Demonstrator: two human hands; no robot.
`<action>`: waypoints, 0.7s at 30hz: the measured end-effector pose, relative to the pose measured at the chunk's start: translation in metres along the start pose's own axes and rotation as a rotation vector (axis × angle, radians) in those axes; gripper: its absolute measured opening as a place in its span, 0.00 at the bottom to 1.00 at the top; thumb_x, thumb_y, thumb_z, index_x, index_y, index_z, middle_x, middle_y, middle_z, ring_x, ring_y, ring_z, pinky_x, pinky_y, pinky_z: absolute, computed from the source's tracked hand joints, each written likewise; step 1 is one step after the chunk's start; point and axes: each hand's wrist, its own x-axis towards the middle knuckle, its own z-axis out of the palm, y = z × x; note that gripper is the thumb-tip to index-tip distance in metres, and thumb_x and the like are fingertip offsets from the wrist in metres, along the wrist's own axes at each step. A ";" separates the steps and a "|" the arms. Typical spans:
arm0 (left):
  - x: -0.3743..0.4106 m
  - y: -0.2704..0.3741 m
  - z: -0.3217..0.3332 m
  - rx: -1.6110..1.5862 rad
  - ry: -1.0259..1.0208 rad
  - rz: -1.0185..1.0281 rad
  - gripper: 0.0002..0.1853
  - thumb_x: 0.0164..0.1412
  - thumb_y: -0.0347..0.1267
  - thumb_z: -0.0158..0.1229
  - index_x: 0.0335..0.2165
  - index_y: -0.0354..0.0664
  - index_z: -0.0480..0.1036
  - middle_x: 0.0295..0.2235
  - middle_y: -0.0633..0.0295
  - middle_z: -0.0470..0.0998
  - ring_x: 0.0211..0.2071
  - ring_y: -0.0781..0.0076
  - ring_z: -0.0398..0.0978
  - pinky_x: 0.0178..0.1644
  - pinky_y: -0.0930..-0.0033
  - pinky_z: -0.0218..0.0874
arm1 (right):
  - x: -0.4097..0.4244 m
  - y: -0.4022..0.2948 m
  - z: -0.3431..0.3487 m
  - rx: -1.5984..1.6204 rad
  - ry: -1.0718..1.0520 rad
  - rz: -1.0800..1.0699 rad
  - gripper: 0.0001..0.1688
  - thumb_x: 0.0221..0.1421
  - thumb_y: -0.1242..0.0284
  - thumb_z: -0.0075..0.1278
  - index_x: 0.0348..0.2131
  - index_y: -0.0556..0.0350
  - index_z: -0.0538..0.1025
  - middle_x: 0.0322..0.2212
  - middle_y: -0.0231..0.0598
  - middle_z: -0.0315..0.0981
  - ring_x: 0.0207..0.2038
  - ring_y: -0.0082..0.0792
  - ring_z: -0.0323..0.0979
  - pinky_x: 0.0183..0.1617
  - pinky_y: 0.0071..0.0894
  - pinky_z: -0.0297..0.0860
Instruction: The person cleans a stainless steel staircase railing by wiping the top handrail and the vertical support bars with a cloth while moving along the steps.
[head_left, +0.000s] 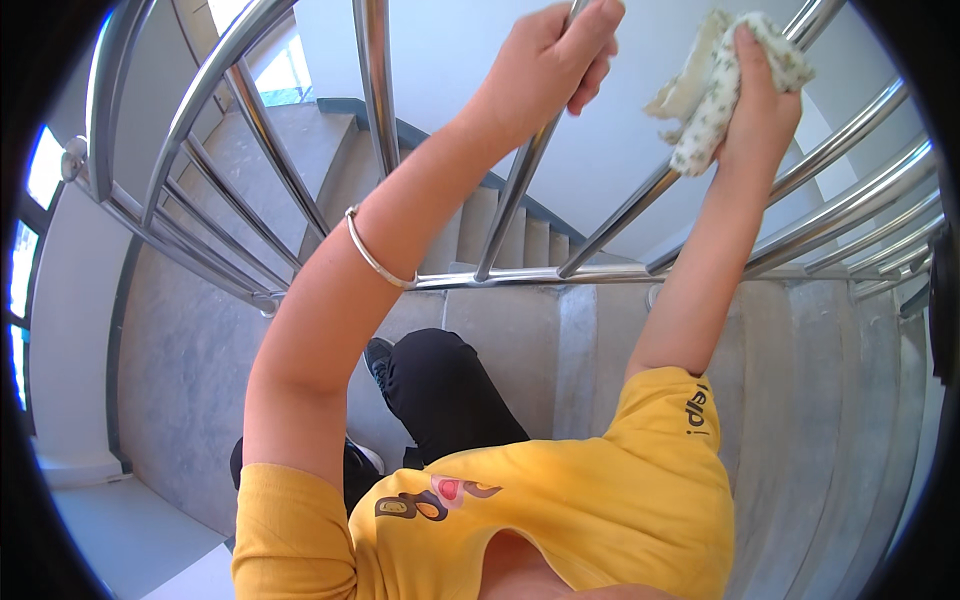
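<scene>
My left hand (551, 64) is closed around an upright baluster (517, 191) of the polished metal stair railing. A thin metal bangle (375, 255) circles my left forearm. My right hand (761, 112) grips a folded white cloth (709, 124) with a small dark green print and frayed, off-white parts. The cloth lies against another metal baluster (630, 214), to the right of the one in my left hand. Part of that baluster is hidden behind the cloth and my hand.
The railing's bottom rail (517, 279) runs across in front of me. Beyond it a lower flight of steps (480, 225) descends beside a white wall (465, 67). More concrete steps (795, 420) lie on my right. A grey landing (172, 360) spreads at left, near windows.
</scene>
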 end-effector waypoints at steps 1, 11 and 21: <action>-0.006 -0.008 -0.002 0.000 -0.001 -0.028 0.20 0.59 0.46 0.51 0.26 0.38 0.67 0.18 0.62 0.70 0.18 0.78 0.67 0.23 0.77 0.59 | -0.009 0.009 0.000 -0.019 -0.005 -0.011 0.23 0.47 0.65 0.59 0.38 0.62 0.70 0.31 0.37 0.73 0.32 0.26 0.72 0.36 0.24 0.69; -0.052 -0.066 0.014 -0.078 0.171 -0.279 0.17 0.56 0.38 0.55 0.17 0.47 0.60 0.09 0.71 0.61 0.09 0.85 0.56 0.15 0.80 0.48 | -0.101 0.061 -0.019 -0.175 0.014 0.061 0.21 0.49 0.72 0.56 0.41 0.63 0.66 0.36 0.38 0.71 0.37 0.24 0.70 0.44 0.24 0.66; -0.067 -0.090 0.021 -0.057 0.303 -0.247 0.16 0.55 0.37 0.57 0.19 0.47 0.60 0.12 0.74 0.59 0.13 0.88 0.55 0.16 0.80 0.48 | -0.183 0.122 -0.045 -0.129 0.024 0.218 0.25 0.47 0.77 0.56 0.43 0.65 0.63 0.38 0.39 0.68 0.39 0.25 0.69 0.45 0.24 0.65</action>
